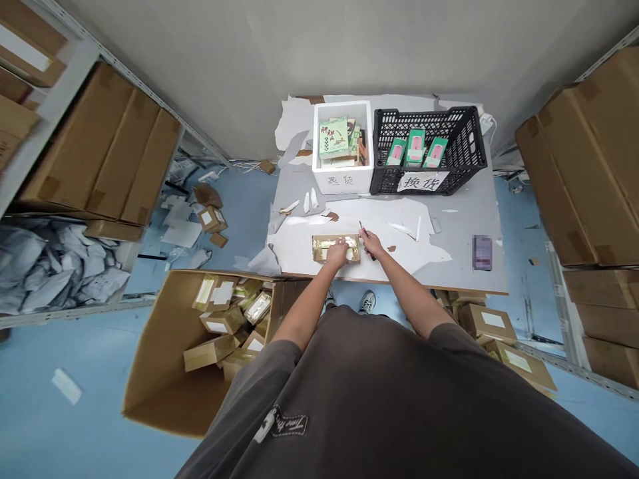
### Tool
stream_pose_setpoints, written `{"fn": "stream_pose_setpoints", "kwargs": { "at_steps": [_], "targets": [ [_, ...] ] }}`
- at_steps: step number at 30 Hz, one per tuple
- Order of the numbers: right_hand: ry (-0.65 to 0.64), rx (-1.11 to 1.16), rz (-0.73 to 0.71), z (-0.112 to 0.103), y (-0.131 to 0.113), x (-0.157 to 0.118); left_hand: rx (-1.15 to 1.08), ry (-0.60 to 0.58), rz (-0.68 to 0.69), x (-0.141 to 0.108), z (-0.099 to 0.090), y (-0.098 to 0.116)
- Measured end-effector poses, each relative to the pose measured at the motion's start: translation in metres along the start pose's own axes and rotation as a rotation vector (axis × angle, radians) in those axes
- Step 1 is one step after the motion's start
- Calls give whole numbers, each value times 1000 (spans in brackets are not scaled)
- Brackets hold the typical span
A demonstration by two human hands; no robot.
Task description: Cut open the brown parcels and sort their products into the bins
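Note:
A small cardboard box (322, 247) wrapped in shiny tape lies on the table near its front edge. My left hand (338, 253) grips it from above, with the fingers curled on its top. Just past the box's right end, my right hand (370, 242) is closed around a slim dark knife (361, 226). The thin tip points away from me, and the handle shows below the hand. Paper scraps (310, 199) and torn brown bits lie around the box on the white sheet.
At the table's back stand a white foam bin (344, 181) of packages and a black crate (382, 169) with green-and-pink packs. A purple blurred item (482, 253) lies at right. A large carton (160, 359) of parcels stands at left. Loaded shelves flank both sides.

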State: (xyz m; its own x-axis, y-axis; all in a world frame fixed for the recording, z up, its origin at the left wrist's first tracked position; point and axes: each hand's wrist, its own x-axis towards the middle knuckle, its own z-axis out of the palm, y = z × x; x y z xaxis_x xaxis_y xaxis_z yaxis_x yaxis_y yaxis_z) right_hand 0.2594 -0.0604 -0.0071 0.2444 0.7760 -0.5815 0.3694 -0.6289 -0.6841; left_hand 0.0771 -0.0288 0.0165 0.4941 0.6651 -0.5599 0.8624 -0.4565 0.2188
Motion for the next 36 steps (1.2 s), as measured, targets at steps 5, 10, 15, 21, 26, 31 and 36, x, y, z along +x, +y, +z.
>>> {"fn": "stream_pose_setpoints", "kwargs": {
  "at_steps": [5, 10, 15, 21, 26, 31, 36],
  "targets": [
    [-277, -385, -182, -40, 19, -29, -28, 33, 7, 0, 1, 0],
    [-332, -770, -309, -45, -3, -24, -29, 34, 12, 0, 0, 1],
    [-324, -1029, -427, -35, -31, -9, -26, 37, 25, -2, 3, -3],
    [-385, -1139, -405, -53, -38, -11, -34, 40, 26, 1, 9, -3],
    [-382, -1144, -393, -50, -40, -21, -23, 64, 55, 0, 10, -4],
    [-394, -1138, -329, -47, -34, -25, -16, 48, 70, 3, 9, -4],
    [-396, -1059, -292, -44, -22, -26, 0, 28, 63, 2, 7, -4]
  ]
}}
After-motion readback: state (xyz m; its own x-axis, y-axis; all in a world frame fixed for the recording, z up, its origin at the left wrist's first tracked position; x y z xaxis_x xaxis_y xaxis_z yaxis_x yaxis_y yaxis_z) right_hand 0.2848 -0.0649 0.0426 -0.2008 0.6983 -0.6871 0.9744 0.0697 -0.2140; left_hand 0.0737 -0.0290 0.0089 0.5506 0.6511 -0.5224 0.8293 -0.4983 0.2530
